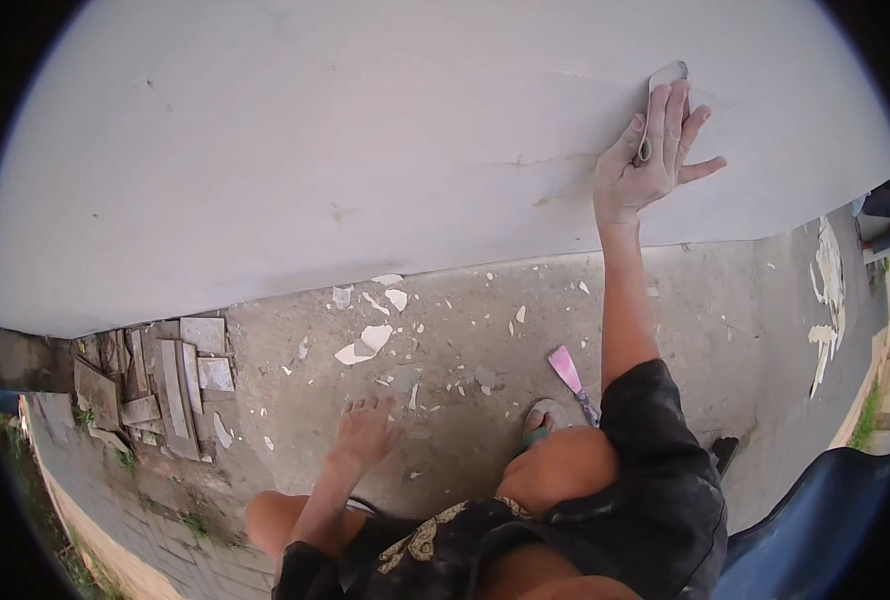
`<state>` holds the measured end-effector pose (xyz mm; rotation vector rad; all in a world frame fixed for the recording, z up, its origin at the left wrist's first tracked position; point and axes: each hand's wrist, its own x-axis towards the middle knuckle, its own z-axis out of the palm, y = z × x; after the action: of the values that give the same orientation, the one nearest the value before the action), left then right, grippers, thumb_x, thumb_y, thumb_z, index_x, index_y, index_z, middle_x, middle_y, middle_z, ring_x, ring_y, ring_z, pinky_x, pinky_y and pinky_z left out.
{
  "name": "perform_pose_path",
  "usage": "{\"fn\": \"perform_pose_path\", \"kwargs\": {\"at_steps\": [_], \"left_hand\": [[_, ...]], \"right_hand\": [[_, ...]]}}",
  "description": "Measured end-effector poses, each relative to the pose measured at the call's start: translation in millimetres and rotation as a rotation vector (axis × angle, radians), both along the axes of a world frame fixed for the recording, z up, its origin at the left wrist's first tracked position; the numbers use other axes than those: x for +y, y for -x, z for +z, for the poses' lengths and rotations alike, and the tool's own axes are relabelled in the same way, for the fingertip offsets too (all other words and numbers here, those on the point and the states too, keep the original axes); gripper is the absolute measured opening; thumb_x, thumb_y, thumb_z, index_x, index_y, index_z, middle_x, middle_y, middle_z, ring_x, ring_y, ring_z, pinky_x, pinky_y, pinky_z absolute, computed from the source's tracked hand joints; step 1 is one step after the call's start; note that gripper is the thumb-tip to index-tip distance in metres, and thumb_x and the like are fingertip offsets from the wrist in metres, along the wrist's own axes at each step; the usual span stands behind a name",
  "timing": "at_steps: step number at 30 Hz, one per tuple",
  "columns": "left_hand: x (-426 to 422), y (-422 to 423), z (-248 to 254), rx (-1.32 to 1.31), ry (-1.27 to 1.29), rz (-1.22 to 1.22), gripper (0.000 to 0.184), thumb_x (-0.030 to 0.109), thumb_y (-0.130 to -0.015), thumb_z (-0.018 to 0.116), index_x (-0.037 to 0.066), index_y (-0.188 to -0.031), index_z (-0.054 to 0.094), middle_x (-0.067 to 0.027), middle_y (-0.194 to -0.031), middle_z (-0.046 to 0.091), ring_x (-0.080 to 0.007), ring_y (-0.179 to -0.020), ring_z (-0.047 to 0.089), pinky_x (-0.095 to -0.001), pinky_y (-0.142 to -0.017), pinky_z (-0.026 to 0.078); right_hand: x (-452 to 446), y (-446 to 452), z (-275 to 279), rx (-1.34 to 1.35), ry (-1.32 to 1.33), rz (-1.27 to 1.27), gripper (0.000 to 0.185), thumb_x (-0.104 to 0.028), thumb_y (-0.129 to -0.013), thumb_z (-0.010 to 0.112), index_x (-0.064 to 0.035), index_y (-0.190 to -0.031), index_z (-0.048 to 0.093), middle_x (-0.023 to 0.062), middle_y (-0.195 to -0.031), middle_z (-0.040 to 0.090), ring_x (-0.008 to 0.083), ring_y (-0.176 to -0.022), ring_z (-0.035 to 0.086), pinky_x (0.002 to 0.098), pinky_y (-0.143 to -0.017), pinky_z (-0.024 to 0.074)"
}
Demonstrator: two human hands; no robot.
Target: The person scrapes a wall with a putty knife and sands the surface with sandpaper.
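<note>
My right hand [660, 145], dusted white, presses a folded grey sheet [669, 75], which looks like sandpaper, flat against the pale wall [365, 130]. Its index and middle fingers lie over the sheet, the other fingers are spread, and the curled lower edge of the sheet shows beside the thumb. Faint cracks and small marks run across the wall to the left of the hand. Lower down, my left hand [367, 430] hangs above the floor near my knee, its fingers slightly apart and nothing in them.
A scraper with a pink blade [565, 368] lies by my foot. White flakes [365, 345] are scattered over the concrete floor [505, 300]. Broken tiles and boards [175, 385] are piled at the left. A dark blue object [815, 530] stands at the lower right.
</note>
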<state>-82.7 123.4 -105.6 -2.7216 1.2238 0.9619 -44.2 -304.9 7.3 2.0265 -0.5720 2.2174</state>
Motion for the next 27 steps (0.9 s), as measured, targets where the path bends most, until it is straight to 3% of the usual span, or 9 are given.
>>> {"fn": "perform_pose_path", "kwargs": {"at_steps": [1,5,9,13,16,17,21,23,27], "left_hand": [[-3.1,3.4,0.8,0.031,0.043,0.007,0.057,0.035,-0.085,0.062,0.005,-0.130,0.047,-0.0186,-0.123,0.055,-0.0365,-0.116,0.051,-0.0457,-0.101,0.038],[2.6,1.0,-9.7,0.060,0.079,-0.019,0.057,0.037,-0.085,0.062,0.005,-0.130,0.047,-0.0199,-0.123,0.055,-0.0367,-0.115,0.051,-0.0473,-0.100,0.038],[2.9,3.2,-0.8,0.053,-0.014,0.028,0.055,0.036,-0.086,0.062,0.004,-0.128,0.049,-0.0209,-0.123,0.055,-0.0368,-0.114,0.051,-0.0478,-0.100,0.038],[-1.3,1.1,-8.7,0.081,0.127,-0.025,0.054,0.036,-0.086,0.061,0.003,-0.127,0.050,-0.0215,-0.123,0.055,-0.0381,-0.113,0.052,-0.0476,-0.100,0.038],[2.8,-3.0,-6.8,0.051,0.036,0.001,0.054,0.036,-0.086,0.061,0.004,-0.128,0.049,-0.0209,-0.123,0.055,-0.0386,-0.113,0.052,-0.0471,-0.100,0.038],[3.1,-1.2,1.7,0.041,-0.008,0.009,0.055,0.036,-0.086,0.061,0.005,-0.129,0.048,-0.0209,-0.123,0.055,-0.0387,-0.113,0.052,-0.0469,-0.100,0.038],[-4.1,-1.4,2.8,0.121,0.172,0.008,0.058,0.037,-0.085,0.062,0.006,-0.131,0.046,-0.0202,-0.123,0.054,-0.0384,-0.115,0.051,-0.0468,-0.100,0.037],[9.7,-1.1,-3.4,0.113,0.060,0.033,0.058,0.038,-0.085,0.062,0.005,-0.131,0.047,-0.0200,-0.123,0.054,-0.0381,-0.116,0.050,-0.0466,-0.100,0.038],[17.2,-4.2,12.3,0.013,-0.092,0.116,0.057,0.038,-0.086,0.061,0.004,-0.130,0.048,-0.0188,-0.124,0.054,-0.0376,-0.115,0.051,-0.0458,-0.099,0.038]], "right_hand": [[9.2,-5.6,-0.2,-0.069,-0.107,-0.017,0.032,-0.030,-0.096,0.046,-0.0223,-0.122,0.062,-0.0088,-0.132,0.056,0.0176,-0.132,0.041,0.0567,-0.112,-0.0062],[44.0,-6.4,-12.8,0.380,0.323,0.192,0.033,-0.020,-0.095,0.049,-0.0124,-0.124,0.062,0.0044,-0.133,0.055,0.0229,-0.134,0.040,0.0594,-0.110,-0.0064],[19.9,-5.5,2.1,-0.067,-0.157,0.002,0.031,-0.029,-0.094,0.049,-0.0221,-0.120,0.064,-0.0074,-0.130,0.057,0.0213,-0.132,0.043,0.0586,-0.112,-0.0020],[67.4,-17.4,-21.5,0.398,0.135,0.241,0.032,-0.021,-0.096,0.046,-0.0180,-0.122,0.064,0.0023,-0.131,0.057,0.0237,-0.138,0.033,0.0539,-0.111,-0.0114],[37.2,-10.1,-2.1,0.116,-0.009,0.020,0.034,-0.021,-0.087,0.052,-0.0200,-0.118,0.066,-0.0026,-0.131,0.057,0.0259,-0.136,0.037,0.0579,-0.111,-0.0096],[27.4,-4.3,2.3,0.029,-0.119,0.002,0.035,-0.026,-0.095,0.045,-0.0120,-0.121,0.064,0.0034,-0.131,0.057,0.0257,-0.137,0.035,0.0544,-0.111,-0.0115],[64.7,-17.5,-4.0,0.227,0.093,0.156,0.035,-0.029,-0.098,0.041,-0.0179,-0.120,0.065,-0.0033,-0.131,0.057,0.0240,-0.136,0.036,0.0525,-0.111,-0.0136],[45.7,-14.1,-5.1,0.350,0.335,0.061,0.035,-0.032,-0.098,0.039,-0.0219,-0.120,0.065,-0.0078,-0.131,0.057,0.0230,-0.136,0.036,0.0517,-0.112,-0.0136],[-1.8,-11.6,37.1,0.064,0.185,0.015,0.035,-0.035,-0.100,0.037,-0.0257,-0.119,0.064,-0.0108,-0.129,0.058,0.0184,-0.135,0.037,0.0508,-0.112,-0.0160]]}}
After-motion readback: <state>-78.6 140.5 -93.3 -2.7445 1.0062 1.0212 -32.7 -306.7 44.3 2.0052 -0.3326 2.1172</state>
